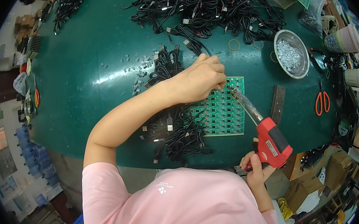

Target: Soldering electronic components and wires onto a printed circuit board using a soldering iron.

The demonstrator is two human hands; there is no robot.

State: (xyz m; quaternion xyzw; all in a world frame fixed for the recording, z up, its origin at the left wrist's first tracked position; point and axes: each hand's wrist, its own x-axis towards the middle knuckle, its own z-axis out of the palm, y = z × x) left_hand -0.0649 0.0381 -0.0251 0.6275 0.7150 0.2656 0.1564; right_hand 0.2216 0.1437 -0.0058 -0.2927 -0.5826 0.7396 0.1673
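Observation:
My left hand [206,78] is closed in a pinch over the upper left of a green circuit board panel [226,116]. A black USB cable [194,44] runs into it from behind; the fingers hide the cable's end. My right hand [257,165] grips a red-and-black soldering gun [272,143] by its handle. Its metal barrel slants up and left, with the tip at the board beside my left fingers. The panel carries rows of small dark parts. Black cables [186,134] lie over its left edge, and a cable bundle [168,64] sits under and beyond my left forearm.
A large heap of black USB cables [210,8] covers the far side of the green table [85,116]. Small metal pieces [138,72] are scattered left of my hand. To the right are a metal bowl [291,53] of small clear pieces, a dark bar [277,104] and orange-handled scissors [322,102].

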